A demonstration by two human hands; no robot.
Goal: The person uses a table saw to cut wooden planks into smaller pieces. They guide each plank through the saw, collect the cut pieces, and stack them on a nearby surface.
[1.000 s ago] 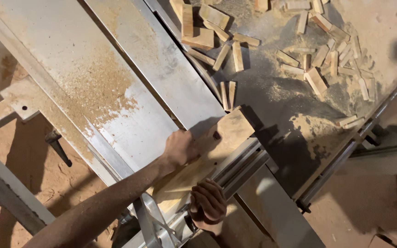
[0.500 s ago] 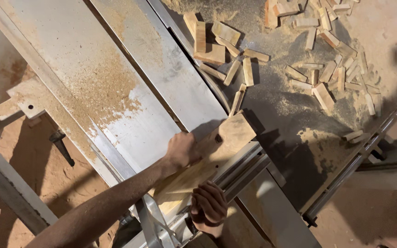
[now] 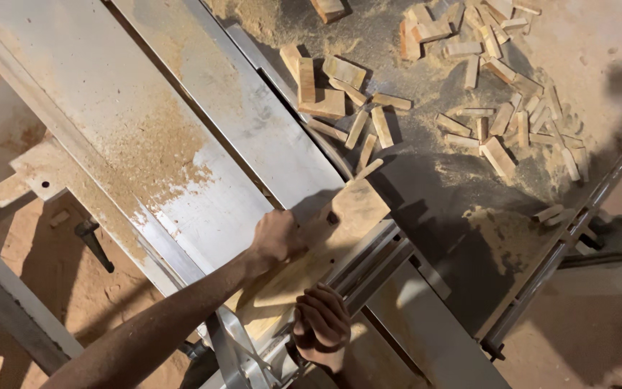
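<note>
hands [image 3: 300, 281] pressing wooden board [image 3: 325, 238], saw table [image 3: 203, 137]

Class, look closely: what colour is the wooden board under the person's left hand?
Pale tan, light-brown wood board, under the left hand; shown in the head view.

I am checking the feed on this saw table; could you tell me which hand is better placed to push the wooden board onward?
Probably the left hand: it lies flat on the wooden board. The right hand is closed around something at the near edge.
</note>
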